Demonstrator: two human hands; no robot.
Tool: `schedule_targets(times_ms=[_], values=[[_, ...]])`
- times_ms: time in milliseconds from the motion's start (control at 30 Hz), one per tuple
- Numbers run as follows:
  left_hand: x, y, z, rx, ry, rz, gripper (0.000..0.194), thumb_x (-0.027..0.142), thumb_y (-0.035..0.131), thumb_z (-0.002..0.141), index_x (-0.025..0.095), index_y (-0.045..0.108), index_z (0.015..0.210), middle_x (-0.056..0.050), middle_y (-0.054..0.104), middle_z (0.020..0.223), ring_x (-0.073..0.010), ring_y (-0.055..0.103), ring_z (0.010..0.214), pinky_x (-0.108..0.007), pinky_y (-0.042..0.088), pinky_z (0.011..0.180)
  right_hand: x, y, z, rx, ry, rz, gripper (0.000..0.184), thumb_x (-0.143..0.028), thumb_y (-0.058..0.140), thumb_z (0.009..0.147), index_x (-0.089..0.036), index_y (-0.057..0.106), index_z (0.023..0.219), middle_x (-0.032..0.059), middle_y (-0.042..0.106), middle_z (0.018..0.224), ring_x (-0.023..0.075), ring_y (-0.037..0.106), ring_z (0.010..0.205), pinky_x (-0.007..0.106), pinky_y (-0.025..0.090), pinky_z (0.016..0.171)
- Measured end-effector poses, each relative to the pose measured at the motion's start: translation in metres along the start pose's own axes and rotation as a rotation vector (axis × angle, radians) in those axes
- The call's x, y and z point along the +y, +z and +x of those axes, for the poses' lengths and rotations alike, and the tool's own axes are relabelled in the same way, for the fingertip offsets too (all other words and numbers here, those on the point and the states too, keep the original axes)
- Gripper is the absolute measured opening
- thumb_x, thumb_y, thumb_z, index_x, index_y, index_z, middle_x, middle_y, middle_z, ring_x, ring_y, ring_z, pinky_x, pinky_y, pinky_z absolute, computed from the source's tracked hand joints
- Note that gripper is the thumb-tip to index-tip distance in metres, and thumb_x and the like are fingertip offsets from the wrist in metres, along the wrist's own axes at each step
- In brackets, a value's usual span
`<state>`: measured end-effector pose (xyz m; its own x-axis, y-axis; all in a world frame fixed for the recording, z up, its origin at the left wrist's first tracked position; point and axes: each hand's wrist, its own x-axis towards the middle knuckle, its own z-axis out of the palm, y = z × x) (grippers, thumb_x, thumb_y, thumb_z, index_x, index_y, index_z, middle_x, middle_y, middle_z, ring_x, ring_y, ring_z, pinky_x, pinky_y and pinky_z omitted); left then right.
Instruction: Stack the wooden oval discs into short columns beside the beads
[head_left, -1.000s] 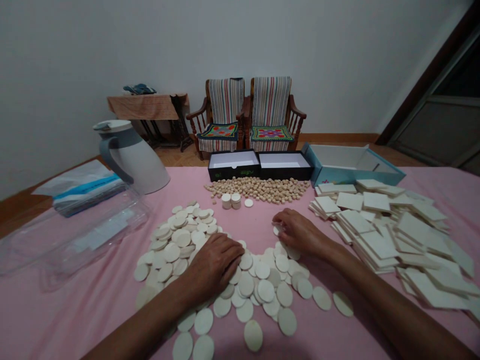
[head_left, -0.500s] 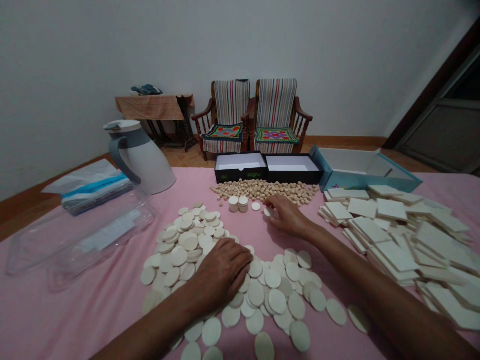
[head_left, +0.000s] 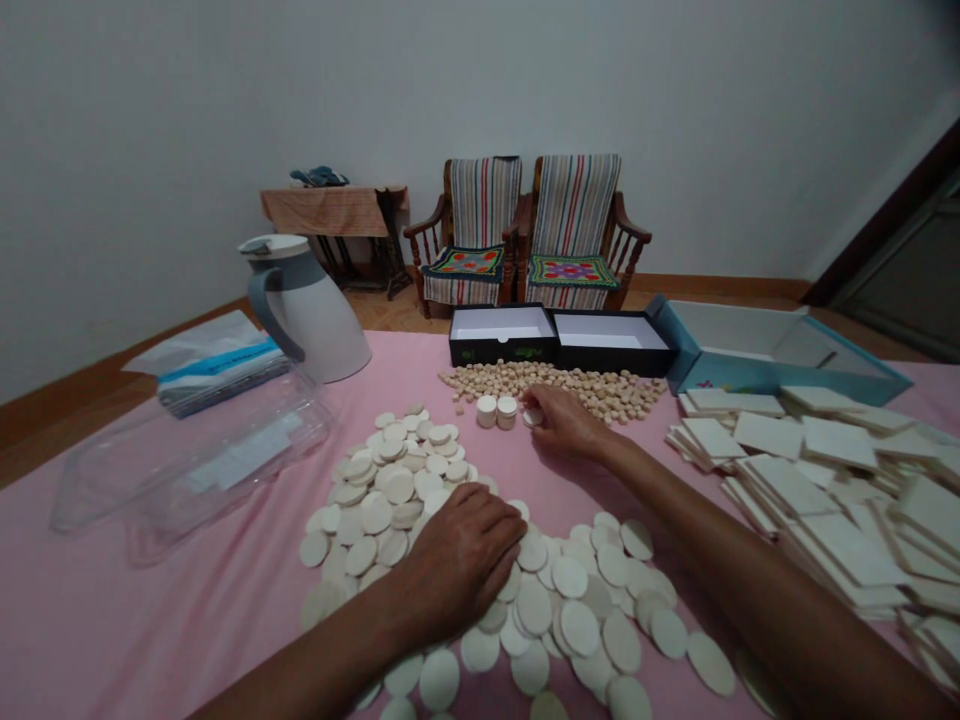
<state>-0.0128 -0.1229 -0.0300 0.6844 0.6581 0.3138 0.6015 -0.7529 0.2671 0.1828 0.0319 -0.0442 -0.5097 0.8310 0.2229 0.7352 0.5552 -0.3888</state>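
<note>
My right hand reaches far up the pink-sheeted table, its fingertips on a small cream disc. That disc lies just right of two short disc stacks. Behind them spreads a heap of small tan round pieces. My left hand lies flat on a loose layer of large cream discs, and its palm hides those beneath. More of these discs scatter below my right forearm. Stacked square cream tiles fill the right side, apart from both hands.
Two open black boxes stand behind the tan heap, beside an open blue box. To the left lie a clear plastic tray, wrapped packets and a white jug. Two striped armchairs stand beyond the table.
My right hand has slid forward from the disc layer to the short stacks, with a small disc at its fingertips. My left hand stays on the discs. The view has shifted slightly.
</note>
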Motion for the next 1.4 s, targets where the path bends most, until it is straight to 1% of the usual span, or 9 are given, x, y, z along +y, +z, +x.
schedule_targets(times_ms=[167,533,667,733,800,933,1133,1267,1400], values=[[0.000,-0.001,0.000,0.010,0.006,0.004,0.020,0.015,0.044,0.092,0.016,0.059,0.104,-0.007,0.067,0.096,-0.0191,0.059,0.091,-0.041,0.040,0.091,-0.006,-0.002,0.001,-0.023,0.050,-0.070,0.018,-0.013,0.052,0.074,-0.019,0.054,0.091,0.0073,0.063,0.092,0.0197,0.053,0.084,0.029,0.035,0.071],[-0.001,-0.002,0.001,0.004,0.022,0.029,0.021,0.015,0.044,0.091,0.017,0.060,0.104,-0.007,0.067,0.093,-0.0195,0.060,0.089,-0.040,0.043,0.089,-0.019,0.000,-0.003,-0.008,0.097,-0.042,0.027,-0.015,0.057,0.071,-0.016,0.056,0.098,0.0105,0.063,0.097,0.0207,0.054,0.087,0.029,0.038,0.074],[0.000,-0.001,0.000,0.009,0.017,0.023,0.021,0.015,0.045,0.090,0.016,0.059,0.106,-0.008,0.067,0.095,-0.0198,0.059,0.091,-0.041,0.042,0.090,-0.017,-0.016,-0.013,-0.007,0.071,-0.005,0.031,-0.022,0.062,0.074,-0.014,0.058,0.103,0.0106,0.064,0.099,0.0202,0.056,0.088,0.029,0.040,0.076],[0.000,-0.001,0.000,0.019,0.015,0.021,0.020,0.015,0.045,0.091,0.016,0.059,0.104,-0.008,0.067,0.096,-0.0199,0.059,0.092,-0.041,0.041,0.091,-0.016,-0.031,-0.026,-0.050,0.077,0.024,0.023,-0.019,0.059,0.076,-0.014,0.061,0.098,0.0089,0.065,0.092,0.0184,0.057,0.082,0.029,0.041,0.073],[0.000,0.000,0.000,0.018,0.014,0.019,0.020,0.015,0.044,0.091,0.016,0.059,0.104,-0.008,0.067,0.096,-0.0200,0.059,0.092,-0.041,0.041,0.091,-0.017,-0.048,-0.045,-0.191,0.095,0.068,0.015,-0.015,0.056,0.077,-0.015,0.063,0.090,0.0061,0.066,0.081,0.0163,0.057,0.072,0.027,0.041,0.066],[-0.001,0.001,0.001,0.025,0.012,0.010,0.020,0.015,0.045,0.091,0.016,0.059,0.105,-0.008,0.067,0.098,-0.0200,0.059,0.093,-0.041,0.042,0.091,-0.020,-0.069,-0.087,-0.440,0.020,0.129,0.021,-0.010,0.058,0.072,-0.019,0.064,0.090,0.0045,0.065,0.085,0.0162,0.057,0.076,0.026,0.042,0.067],[-0.001,0.001,0.002,0.062,0.026,0.017,0.019,0.015,0.047,0.090,0.017,0.060,0.104,-0.008,0.068,0.097,-0.0198,0.060,0.092,-0.041,0.043,0.089,-0.016,-0.063,-0.120,-0.442,0.013,0.098,0.029,-0.007,0.052,0.070,-0.021,0.060,0.094,0.0050,0.060,0.093,0.0168,0.054,0.081,0.028,0.040,0.072],[-0.001,0.000,0.002,0.057,0.033,0.020,0.019,0.015,0.046,0.090,0.016,0.060,0.104,-0.008,0.068,0.096,-0.0199,0.061,0.091,-0.041,0.044,0.088,-0.015,-0.064,-0.119,-0.466,0.029,0.119,0.024,-0.007,0.055,0.066,-0.021,0.056,0.086,0.0014,0.060,0.083,0.0149,0.051,0.073,0.025,0.035,0.061],[-0.001,-0.001,0.002,0.049,0.036,0.010,0.019,0.015,0.047,0.090,0.016,0.059,0.105,-0.008,0.068,0.099,-0.0199,0.061,0.093,-0.041,0.043,0.090,-0.013,-0.067,-0.109,-0.419,0.068,0.224,0.016,-0.009,0.052,0.074,-0.019,0.059,0.085,-0.0001,0.060,0.073,0.0129,0.051,0.065,0.023,0.034,0.057]])
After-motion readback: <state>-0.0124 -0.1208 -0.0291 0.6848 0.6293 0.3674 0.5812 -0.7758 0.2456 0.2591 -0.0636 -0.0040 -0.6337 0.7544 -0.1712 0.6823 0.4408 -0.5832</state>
